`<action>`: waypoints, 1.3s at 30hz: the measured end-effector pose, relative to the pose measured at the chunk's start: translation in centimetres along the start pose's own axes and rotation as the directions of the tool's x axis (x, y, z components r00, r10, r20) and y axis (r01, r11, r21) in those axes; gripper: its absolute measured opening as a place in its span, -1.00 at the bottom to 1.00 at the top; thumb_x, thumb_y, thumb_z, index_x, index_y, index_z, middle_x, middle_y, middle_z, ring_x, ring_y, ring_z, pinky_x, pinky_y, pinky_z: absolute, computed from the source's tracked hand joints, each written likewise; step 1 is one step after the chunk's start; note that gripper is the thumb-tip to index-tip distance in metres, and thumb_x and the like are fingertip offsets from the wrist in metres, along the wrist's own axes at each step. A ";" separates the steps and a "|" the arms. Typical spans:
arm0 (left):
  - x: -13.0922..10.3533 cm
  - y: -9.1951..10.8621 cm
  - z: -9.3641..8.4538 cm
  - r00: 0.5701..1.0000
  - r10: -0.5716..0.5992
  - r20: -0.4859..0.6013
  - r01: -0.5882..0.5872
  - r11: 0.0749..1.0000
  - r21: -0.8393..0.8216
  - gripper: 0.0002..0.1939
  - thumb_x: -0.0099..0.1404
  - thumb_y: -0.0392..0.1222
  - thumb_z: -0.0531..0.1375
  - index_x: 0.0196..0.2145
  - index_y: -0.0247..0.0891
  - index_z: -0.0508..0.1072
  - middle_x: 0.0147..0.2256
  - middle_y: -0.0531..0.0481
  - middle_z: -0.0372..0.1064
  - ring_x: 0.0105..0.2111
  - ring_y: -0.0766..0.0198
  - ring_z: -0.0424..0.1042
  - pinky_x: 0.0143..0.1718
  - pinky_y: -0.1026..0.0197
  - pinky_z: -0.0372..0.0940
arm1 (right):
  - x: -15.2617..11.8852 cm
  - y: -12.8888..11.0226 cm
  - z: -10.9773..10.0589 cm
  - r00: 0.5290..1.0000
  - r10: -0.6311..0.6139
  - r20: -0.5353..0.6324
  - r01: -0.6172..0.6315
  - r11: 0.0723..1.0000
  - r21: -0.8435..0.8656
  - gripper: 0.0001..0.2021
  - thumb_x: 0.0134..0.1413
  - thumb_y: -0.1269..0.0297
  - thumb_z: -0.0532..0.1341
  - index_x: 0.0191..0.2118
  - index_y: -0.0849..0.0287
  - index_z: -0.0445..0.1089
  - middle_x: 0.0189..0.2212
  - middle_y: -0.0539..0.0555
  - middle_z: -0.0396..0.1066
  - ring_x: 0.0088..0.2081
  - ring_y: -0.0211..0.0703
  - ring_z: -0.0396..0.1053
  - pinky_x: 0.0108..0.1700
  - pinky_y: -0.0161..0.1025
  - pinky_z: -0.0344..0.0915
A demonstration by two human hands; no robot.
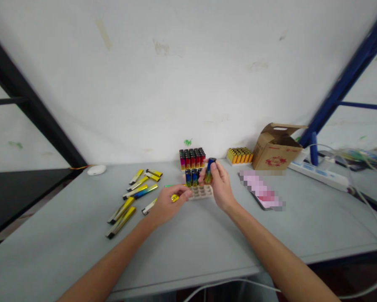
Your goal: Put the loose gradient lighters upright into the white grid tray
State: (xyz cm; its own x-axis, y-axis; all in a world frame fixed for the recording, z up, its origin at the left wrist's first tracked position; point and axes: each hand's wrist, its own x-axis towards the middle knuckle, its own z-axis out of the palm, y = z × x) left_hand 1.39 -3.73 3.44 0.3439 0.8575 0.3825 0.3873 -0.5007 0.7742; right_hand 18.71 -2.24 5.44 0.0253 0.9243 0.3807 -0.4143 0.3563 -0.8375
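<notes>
In the head view, holds a shiny blue-and-yellow cylinder with a dark top [209,172] slightly tilted, just right of the frame's centre, with the right hand [221,184] closed around its side. Has the left hand [168,205] at centre, loosely half curled, fingertips just beside the left edge of a pale tray with round cells [201,198]. Shows a small yellow end [175,198] at those fingers; impossible to tell as gripped or merely lying behind. Bears upright blue-and-green cylinders with dark tops [188,178] directly behind the bare cells, and farther back, near the wall, a block of red-and-purple cylinders with black tops [192,160]. Scatters slim yellow-and-silver pieces with black ends [121,222] over the left centre, with a slim shiny blue piece [145,191] among them. Places a white oval case [97,170] farther left. Right of centre, near the wall, sets a block of yellow cylinders [240,156] beside an open brown cardboard box [276,156]. Below these, lays a flat slab with a blurred pink face [260,188] on the grey tabletop [188,256]. At far right, lines up a white power strip [320,175].
</notes>
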 end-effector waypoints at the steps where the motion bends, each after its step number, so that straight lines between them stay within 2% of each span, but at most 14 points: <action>1: 0.0 -0.2 -0.1 1.000 -0.007 -0.007 0.007 1.000 -0.018 -0.61 0.30 0.04 0.07 -0.43 -0.31 0.49 -0.48 -0.04 0.46 -0.44 0.27 0.40 -0.34 0.25 0.30 | 0.3 -0.3 -0.4 1.000 0.004 -0.021 -0.004 1.000 -0.004 -0.68 0.12 -0.03 0.16 -0.13 0.08 0.35 -0.55 -0.09 0.27 -0.57 -0.32 0.23 -0.57 -0.39 0.21; 4: 0.0 -0.7 -0.1 0.999 -0.043 -0.010 0.041 0.988 -0.150 -0.49 0.35 0.12 -0.03 -0.42 -0.34 0.49 -0.47 -0.08 0.47 -0.46 0.26 0.41 -0.36 0.22 0.33 | 1.0 -1.0 -1.9 0.996 0.070 -0.046 -0.069 0.997 0.024 -0.64 0.03 -0.07 0.21 -0.19 0.10 0.37 -0.61 -0.13 0.14 -0.64 -0.37 0.07 -0.68 -0.44 0.01; 6: 0.0 -0.8 -0.2 0.998 -0.061 -0.009 0.058 0.976 -0.210 -0.44 0.35 0.16 -0.06 -0.41 -0.35 0.50 -0.46 -0.10 0.48 -0.45 0.24 0.42 -0.36 0.20 0.35 | 1.4 -1.0 -3.0 0.984 0.179 -0.021 -0.177 0.981 0.080 -0.58 -0.02 -0.16 0.18 -0.33 0.14 0.36 -0.66 -0.14 0.08 -0.67 -0.39 -0.02 -0.70 -0.44 -0.10; 9: 0.0 -0.8 -0.4 0.998 -0.061 -0.020 0.055 0.978 -0.200 -0.42 0.35 0.18 -0.07 -0.42 -0.35 0.51 -0.46 -0.11 0.49 -0.44 0.23 0.43 -0.33 0.19 0.36 | 1.8 -0.7 -4.2 0.948 0.318 0.002 -0.317 0.942 0.110 -0.52 -0.03 -0.22 0.10 -0.57 0.15 0.21 -0.72 -0.15 -0.03 -0.70 -0.41 -0.11 -0.69 -0.42 -0.15; 13: 0.0 -1.1 -0.7 0.996 -0.060 -0.060 0.051 0.989 -0.141 -0.40 0.35 0.19 -0.08 -0.43 -0.35 0.51 -0.46 -0.12 0.50 -0.42 0.22 0.45 -0.31 0.18 0.36 | 2.0 -0.2 -4.6 0.917 0.399 -0.017 -0.394 0.912 0.111 -0.53 0.00 -0.14 0.05 -0.67 0.13 0.05 -0.76 -0.17 -0.12 -0.74 -0.42 -0.16 -0.70 -0.41 -0.21; 20: -0.3 -2.1 0.1 0.997 -0.036 -0.063 0.033 0.998 -0.052 -0.41 0.39 0.13 -0.13 -0.44 -0.33 0.50 -0.46 -0.10 0.49 -0.41 0.23 0.46 -0.30 0.20 0.35 | 1.5 -0.2 -3.8 0.892 0.448 -0.057 -0.440 0.890 0.119 -0.58 0.06 0.01 -0.06 -0.70 0.12 -0.01 -0.79 -0.18 -0.21 -0.76 -0.42 -0.29 -0.72 -0.41 -0.31; 26: -0.9 -0.4 0.8 0.991 0.120 -0.063 -0.113 0.989 0.099 -0.46 0.42 0.05 -0.14 -0.41 -0.30 0.48 -0.45 -0.08 0.47 -0.40 0.24 0.44 -0.29 0.20 0.34 | 1.3 -0.3 -3.5 0.890 0.450 -0.070 -0.438 0.888 0.137 -0.62 0.06 0.05 -0.07 -0.68 0.11 -0.01 -0.77 -0.19 -0.21 -0.74 -0.41 -0.30 -0.70 -0.40 -0.28; 30: -0.9 0.2 0.7 0.982 0.178 -0.065 -0.165 0.970 0.176 -0.51 0.43 -0.03 -0.14 -0.40 -0.28 0.48 -0.42 -0.07 0.48 -0.37 0.24 0.44 -0.25 0.20 0.32 | 1.2 -0.1 -3.5 0.901 0.432 -0.034 -0.433 0.901 -0.028 -0.62 0.06 0.06 -0.06 -0.67 0.12 0.04 -0.78 -0.18 -0.19 -0.74 -0.41 -0.27 -0.69 -0.38 -0.26; 33: -0.8 -0.1 0.7 0.980 0.187 -0.075 -0.166 0.960 0.225 -0.55 0.43 -0.06 -0.12 -0.37 -0.28 0.47 -0.40 -0.06 0.47 -0.35 0.23 0.44 -0.22 0.20 0.31 | 1.0 0.2 -3.4 0.924 0.383 0.008 -0.375 0.909 -0.182 -0.61 0.07 0.06 -0.04 -0.68 0.13 0.08 -0.79 -0.16 -0.16 -0.74 -0.41 -0.23 -0.67 -0.37 -0.24; 35: -0.8 -0.2 0.7 0.978 0.191 -0.079 -0.166 0.954 0.251 -0.57 0.43 -0.07 -0.11 -0.36 -0.28 0.47 -0.39 -0.07 0.47 -0.33 0.23 0.44 -0.21 0.19 0.31 | 1.0 0.3 -3.4 0.932 0.362 0.011 -0.352 0.912 -0.210 -0.60 0.07 0.04 -0.03 -0.68 0.13 0.08 -0.79 -0.16 -0.15 -0.74 -0.41 -0.22 -0.67 -0.36 -0.24; 39: -0.9 -0.2 0.9 0.976 0.209 -0.063 -0.185 0.946 0.266 -0.59 0.42 -0.07 -0.10 -0.35 -0.27 0.47 -0.38 -0.07 0.47 -0.31 0.22 0.43 -0.21 0.19 0.30 | 0.8 0.3 -3.2 0.918 0.395 0.039 -0.379 0.901 -0.210 -0.61 0.07 0.03 -0.04 -0.66 0.13 0.08 -0.77 -0.16 -0.13 -0.74 -0.41 -0.21 -0.67 -0.37 -0.24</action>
State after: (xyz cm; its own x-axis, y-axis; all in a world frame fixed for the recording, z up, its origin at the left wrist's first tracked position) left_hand 1.78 -4.48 2.45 0.3627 0.7399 0.5665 0.5303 -0.6638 0.5275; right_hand 21.56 -0.95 4.24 -0.1759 0.9838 0.0343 -0.1923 -0.0002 -0.9813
